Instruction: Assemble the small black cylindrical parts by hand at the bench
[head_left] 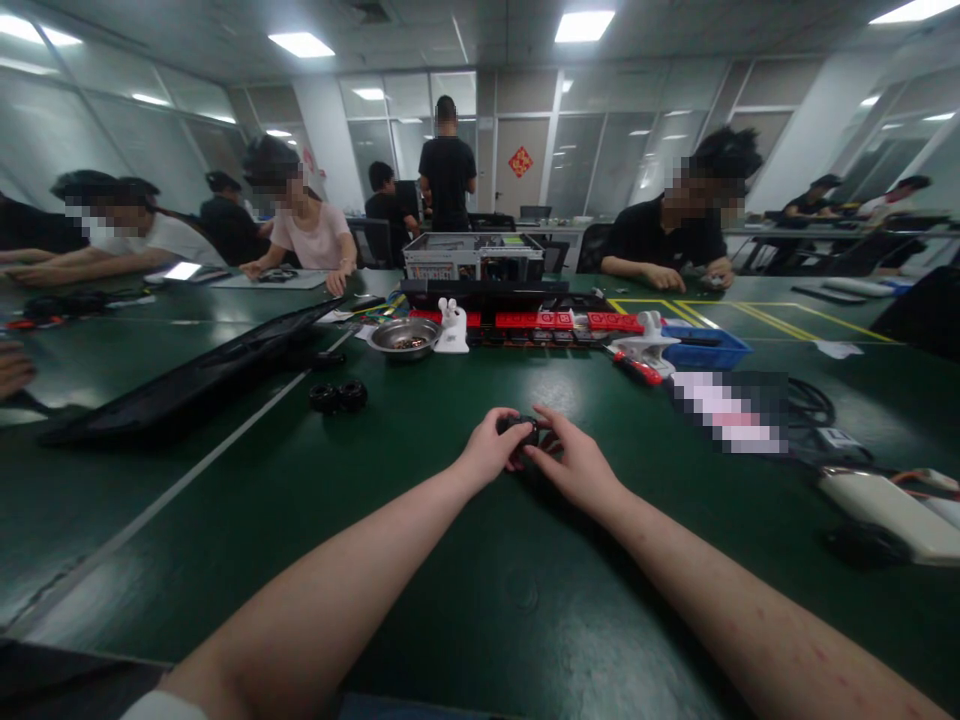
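Note:
A small round black part (529,428), which looks like a toy wheel, is held just above the green table in front of me. My left hand (491,445) grips it from the left, thumb across its top. From the right, my right hand (574,460) closes its thumb and curled fingers on the same part, with the index finger raised along the edge. The fingers hide much of it. Two similar black wheels (338,397) stand side by side on the table, to the left of my hands.
Beyond my hands are a metal bowl (405,338) of small parts, a white stand (452,330), a red strip (525,320) and a blue tray (709,345). A red-handled tool (637,368) lies right. A long black panel (202,375) lies left. Several people sit around.

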